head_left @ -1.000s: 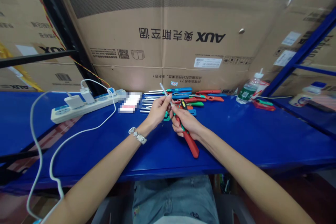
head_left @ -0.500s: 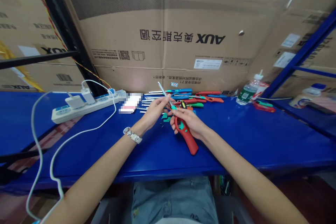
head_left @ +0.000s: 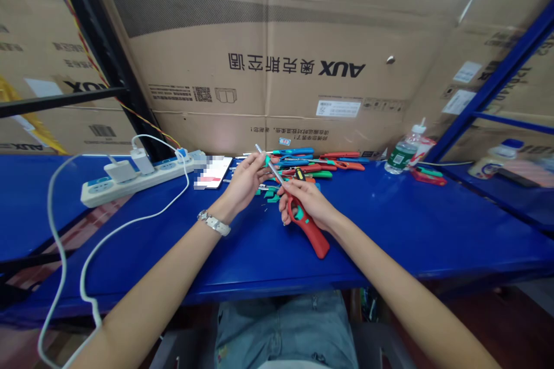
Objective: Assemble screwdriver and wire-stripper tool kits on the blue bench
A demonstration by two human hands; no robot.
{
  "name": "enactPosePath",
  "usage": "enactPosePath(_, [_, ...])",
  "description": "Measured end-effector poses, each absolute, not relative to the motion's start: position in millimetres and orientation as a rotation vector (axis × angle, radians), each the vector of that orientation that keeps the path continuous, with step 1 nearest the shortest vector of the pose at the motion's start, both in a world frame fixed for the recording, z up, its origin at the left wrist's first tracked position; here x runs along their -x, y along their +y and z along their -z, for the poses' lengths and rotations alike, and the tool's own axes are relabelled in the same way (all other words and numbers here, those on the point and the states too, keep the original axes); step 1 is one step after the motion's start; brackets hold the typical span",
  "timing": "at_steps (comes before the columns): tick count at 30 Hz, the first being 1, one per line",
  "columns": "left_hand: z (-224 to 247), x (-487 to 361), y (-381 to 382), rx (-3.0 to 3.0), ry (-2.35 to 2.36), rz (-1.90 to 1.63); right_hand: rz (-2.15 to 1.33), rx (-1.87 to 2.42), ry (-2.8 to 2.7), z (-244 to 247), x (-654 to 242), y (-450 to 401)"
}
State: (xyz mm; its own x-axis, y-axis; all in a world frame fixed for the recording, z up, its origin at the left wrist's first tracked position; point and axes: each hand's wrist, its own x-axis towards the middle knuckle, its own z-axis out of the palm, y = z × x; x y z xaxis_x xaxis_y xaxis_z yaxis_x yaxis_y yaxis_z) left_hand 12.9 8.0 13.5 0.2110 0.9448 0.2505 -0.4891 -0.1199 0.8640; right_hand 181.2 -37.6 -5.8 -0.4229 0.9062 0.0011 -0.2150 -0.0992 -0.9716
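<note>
My right hand (head_left: 310, 200) is wrapped round the red handle of a long-nosed lighter (head_left: 315, 237) with a green trigger. Its silver barrel (head_left: 275, 172) points up and left. My left hand (head_left: 246, 181) pinches near the barrel's far end, at a small green collar (head_left: 267, 159); whether the fingers press on the collar or the metal is partly hidden. Just beyond both hands lies a pile of similar lighters in red, blue and green, among them a blue lighter (head_left: 298, 151) and an orange-red lighter (head_left: 350, 165). Small green plastic pieces (head_left: 272, 196) lie beneath my hands.
On the left are a white power strip (head_left: 130, 180) with chargers and a loose cable, and a phone (head_left: 216, 173). To the right stand a green-labelled bottle (head_left: 397, 157) and a blue-capped bottle (head_left: 496, 161). Cardboard (head_left: 294, 17) walls the back of the blue table (head_left: 389, 225).
The green collar has moved from beside my right fingers up the barrel towards its tip. My left hand has shifted left and slightly down with it, baring more of the barrel.
</note>
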Motion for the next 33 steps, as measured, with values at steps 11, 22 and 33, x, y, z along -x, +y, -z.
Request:
enactPosePath(11, [-22.7,-14.4,11.8,-0.921,0.542,-1.563,-1.67,0.786,-1.479,2.7,-183.6,-40.4])
enactPosePath(22, [-26.2,-26.5,9.5,-0.725,0.477,-1.471,-1.586,0.831,-1.527,10.4,-176.1,-38.8])
enactPosePath(33, [-18.1,11.8,37.5,-1.144,0.714,-1.668,-1.58,0.892,-1.483,8.6,-179.8,-41.9])
